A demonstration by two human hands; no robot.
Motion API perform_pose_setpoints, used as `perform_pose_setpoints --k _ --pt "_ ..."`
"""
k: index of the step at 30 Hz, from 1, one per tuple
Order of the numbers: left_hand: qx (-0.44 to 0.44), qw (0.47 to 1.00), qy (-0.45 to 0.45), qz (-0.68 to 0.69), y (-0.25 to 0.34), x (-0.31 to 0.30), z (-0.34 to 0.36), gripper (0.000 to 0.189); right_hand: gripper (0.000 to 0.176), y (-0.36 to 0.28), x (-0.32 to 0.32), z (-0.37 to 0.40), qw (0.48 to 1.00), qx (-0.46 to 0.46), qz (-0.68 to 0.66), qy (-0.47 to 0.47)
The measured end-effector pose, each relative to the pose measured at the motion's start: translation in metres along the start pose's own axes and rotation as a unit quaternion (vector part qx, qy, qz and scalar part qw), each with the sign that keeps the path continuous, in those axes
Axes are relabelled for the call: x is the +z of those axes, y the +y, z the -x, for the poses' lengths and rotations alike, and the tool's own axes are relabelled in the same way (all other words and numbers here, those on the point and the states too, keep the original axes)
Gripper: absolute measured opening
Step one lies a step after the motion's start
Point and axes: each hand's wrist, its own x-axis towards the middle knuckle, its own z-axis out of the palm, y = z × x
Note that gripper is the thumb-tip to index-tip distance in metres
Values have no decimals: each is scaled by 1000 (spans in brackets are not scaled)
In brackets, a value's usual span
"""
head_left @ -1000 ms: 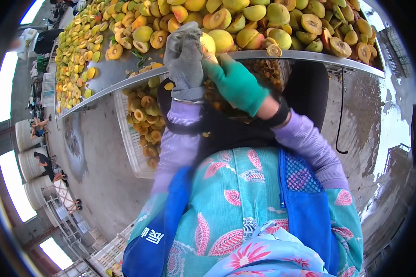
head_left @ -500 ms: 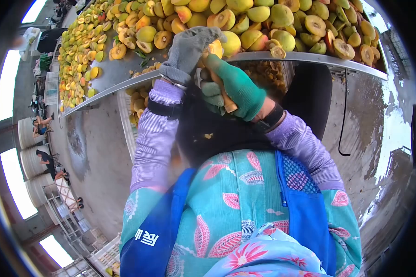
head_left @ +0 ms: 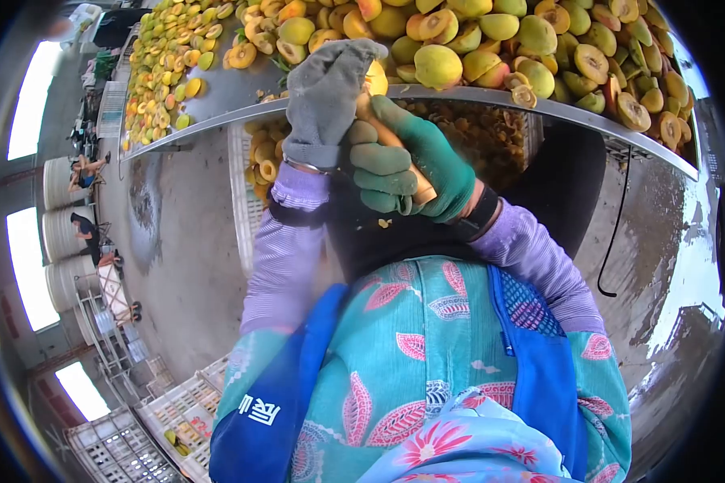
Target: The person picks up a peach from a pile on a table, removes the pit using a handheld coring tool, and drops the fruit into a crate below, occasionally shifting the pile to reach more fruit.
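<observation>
My left hand [head_left: 326, 101], in a grey glove, is closed around a yellow peach [head_left: 376, 78], of which only a part shows. My right hand [head_left: 415, 161], in a green glove, grips the wooden handle [head_left: 391, 143] of a tool. Its upper end meets the peach, and the working end is hidden there. Both hands are close together in front of the metal table's rim [head_left: 491, 95]. Just beyond them lie halved yellow peaches [head_left: 592, 63] with stones showing, and a whole-looking peach [head_left: 437, 67].
Under the table, a crate [head_left: 240, 189] holds fruit pieces, with a heap of scraps [head_left: 483, 133] beside it. A dark hooked rod [head_left: 616, 233] hangs at the right. White crates [head_left: 181, 419] stand at lower left. People [head_left: 84, 229] sit far left near large pale tubs [head_left: 59, 221].
The view has shifted, so the table sits a little further right. My right fingers now show wrapped around the handle, which has turned slightly. Both hands stay at the peach.
</observation>
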Motion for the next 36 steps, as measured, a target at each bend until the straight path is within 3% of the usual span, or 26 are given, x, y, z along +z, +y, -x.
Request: perform_pose_setpoints --k 2,3,6,7,8,9,11,12,14,15,17,19,20,22,24,25,27,28,29,32,33,36 --pt "-153 981 -5 115 10 -1 -2 27 42 -2 -2 -3 999 8 -7 -52" --pt "-410 792 -9 453 18 -5 -3 29 42 -3 0 -4 999 10 -5 -53" --pt "-446 667 109 587 -24 5 29 34 42 -1 13 -5 999 14 -12 -45" --pt "-477 681 110 544 19 -17 19 29 42 3 15 -5 999 20 -17 -38" --pt "-345 898 53 267 -5 -28 45 27 42 1 11 -2 999 10 -25 -38" --pt "-157 986 -15 -49 -41 -44 70 25 41 -4 17 8 1000 5 17 -1" --pt "-255 961 -37 -99 -81 -69 73 27 39 -20 26 33 988 -39 100 107" --pt "-296 946 -50 -124 -97 -82 69 29 35 -32 17 39 985 -45 152 71" --pt "-403 896 -74 -173 -103 -96 63 34 33 -49 -10 38 972 -43 89 215" --pt "-206 940 -15 -270 -107 -75 44 36 34 -49 -17 38 965 -40 102 237" --pt "-112 976 -15 -188 -45 -31 -32 39 38 -43 -3 40 944 -41 169 280" --pt "91 937 -74 -328 -63 12 -78 43 38 -43 17 41 915 -83 221 328" --pt "173 885 -189 -390 -86 31 -91 44 39 -42 22 44 897 -103 244 352" --pt "132 853 -233 -447 -83 49 -99 45 41 -48 16 53 872 -152 270 379" --pt "97 922 -157 -340 -101 38 -98 41 42 -49 14 52 834 -206 296 418" --pt "75 947 -117 -288 -114 29 -93 39 44 -50 14 56 836 -189 327 398" --pt "-151 986 -54 -46 -150 25 -70 34 44 -48 10 48 818 -199 368 395" --pt "-260 962 -15 80 -145 21 -63 31 45 -47 8 43 807 -203 391 394" --pt "-264 963 -39 20 -139 21 -55 27 44 -46 8 38 796 -184 406 410" --pt "-332 938 -96 17 -123 20 -60 32 39 -40 11 23 776 -180 420 434" --pt "-296 950 -100 17 -116 16 -60 29 40 -42 7 23 763 -194 465 404" --pt "-290 943 -88 138 -47 -6 -55 27 37 -38 -15 12 554 -325 680 355"
